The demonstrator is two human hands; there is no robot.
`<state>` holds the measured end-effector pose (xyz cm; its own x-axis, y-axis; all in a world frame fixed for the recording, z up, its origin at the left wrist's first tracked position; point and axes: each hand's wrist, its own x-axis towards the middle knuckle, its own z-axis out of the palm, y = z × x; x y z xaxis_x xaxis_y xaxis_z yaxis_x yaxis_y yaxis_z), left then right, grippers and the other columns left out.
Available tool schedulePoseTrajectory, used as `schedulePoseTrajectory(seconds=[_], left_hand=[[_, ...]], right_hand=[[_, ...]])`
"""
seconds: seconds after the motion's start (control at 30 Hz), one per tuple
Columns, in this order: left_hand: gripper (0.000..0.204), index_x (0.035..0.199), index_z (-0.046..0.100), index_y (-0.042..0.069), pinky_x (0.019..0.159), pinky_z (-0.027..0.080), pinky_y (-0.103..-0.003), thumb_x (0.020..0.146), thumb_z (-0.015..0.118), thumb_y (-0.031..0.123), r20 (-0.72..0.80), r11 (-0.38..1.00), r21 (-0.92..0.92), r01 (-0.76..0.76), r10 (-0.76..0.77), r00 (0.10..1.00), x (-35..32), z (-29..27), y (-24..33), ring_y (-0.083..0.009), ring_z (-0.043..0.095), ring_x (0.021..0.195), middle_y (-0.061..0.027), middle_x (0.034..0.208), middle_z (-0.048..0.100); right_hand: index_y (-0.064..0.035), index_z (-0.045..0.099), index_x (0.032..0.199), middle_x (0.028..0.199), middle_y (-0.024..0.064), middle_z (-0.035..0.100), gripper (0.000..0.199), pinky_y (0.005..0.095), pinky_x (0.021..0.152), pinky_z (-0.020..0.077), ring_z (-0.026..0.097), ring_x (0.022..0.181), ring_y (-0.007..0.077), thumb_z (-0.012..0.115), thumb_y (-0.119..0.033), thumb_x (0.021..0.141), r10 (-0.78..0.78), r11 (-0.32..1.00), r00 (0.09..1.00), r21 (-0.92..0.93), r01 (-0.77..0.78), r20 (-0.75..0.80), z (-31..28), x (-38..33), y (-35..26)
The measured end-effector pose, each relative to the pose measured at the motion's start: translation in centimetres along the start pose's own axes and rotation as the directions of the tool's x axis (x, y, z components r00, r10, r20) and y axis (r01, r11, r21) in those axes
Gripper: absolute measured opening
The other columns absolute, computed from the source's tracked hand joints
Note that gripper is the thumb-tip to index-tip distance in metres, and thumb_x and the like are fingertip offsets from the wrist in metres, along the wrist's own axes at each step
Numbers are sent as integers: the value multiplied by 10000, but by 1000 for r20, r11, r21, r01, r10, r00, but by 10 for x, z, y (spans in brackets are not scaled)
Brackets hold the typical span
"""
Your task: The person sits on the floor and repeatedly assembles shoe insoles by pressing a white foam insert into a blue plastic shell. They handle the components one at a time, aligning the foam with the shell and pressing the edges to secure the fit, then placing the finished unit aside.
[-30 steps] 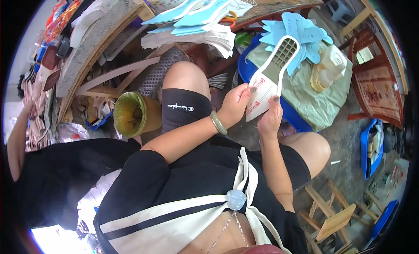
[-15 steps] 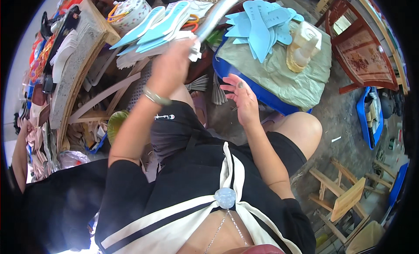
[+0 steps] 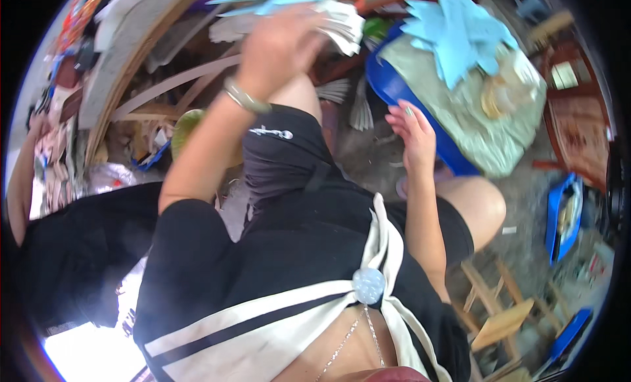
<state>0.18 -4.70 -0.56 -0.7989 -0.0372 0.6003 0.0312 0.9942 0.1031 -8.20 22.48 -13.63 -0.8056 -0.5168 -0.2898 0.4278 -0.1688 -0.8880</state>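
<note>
My left hand [image 3: 279,50] is raised to the top of the view, a metal bangle on its wrist, reaching a stack of flat white and light-blue cut pieces [image 3: 338,24] on a wooden bench. Motion blur hides whether its fingers still hold a piece. My right hand [image 3: 411,132] hovers lower, above my knee, fingers spread and holding nothing, beside the rim of a blue basin [image 3: 388,86]. I am seated in black shorts and a black top with white trim.
The basin is covered by a pale green cloth [image 3: 486,139] bearing several light-blue cut-outs [image 3: 460,40] and a clear jar [image 3: 499,96]. A green bucket [image 3: 187,129] stands left of my knee. A wooden stool [image 3: 499,316] and a blue crate [image 3: 562,218] are at right. Another person's arm [image 3: 20,185] is far left.
My left hand carried the white slotted piece from in front of me up to the stack at the top. My right hand let go of it and now hangs open.
</note>
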Motion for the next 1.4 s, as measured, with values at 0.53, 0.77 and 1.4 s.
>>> schedulePoseTrajectory(seconds=[0.53,0.77,1.4], left_hand=[[348,1158,586,8,844,485,-312,830,659,100,37,434,-585,685,-830,557,-114,39,-102,-198,599,930,-117,1088,586],[392,1149,576,-5,901,459,-338,812,700,153,-61,675,-389,626,-697,714,-74,57,-89,-207,568,1032,-118,1143,579],[490,1231,516,77,1054,332,-497,893,581,426,475,-504,-856,-118,-855,207,-68,124,-226,-290,491,1189,-111,1244,556]], right_hand=[[-8,652,1093,982,50,680,224,230,721,461,636,834,121,583,-124,915,-95,907,984,-394,147,149,47,36,14],[-42,642,1104,1063,110,638,298,310,873,466,609,980,232,658,-139,822,-512,454,783,-663,595,353,114,123,-51],[-241,410,1397,1447,99,400,811,543,967,391,403,1313,325,800,-375,698,-443,-327,548,-697,638,710,233,159,-61]])
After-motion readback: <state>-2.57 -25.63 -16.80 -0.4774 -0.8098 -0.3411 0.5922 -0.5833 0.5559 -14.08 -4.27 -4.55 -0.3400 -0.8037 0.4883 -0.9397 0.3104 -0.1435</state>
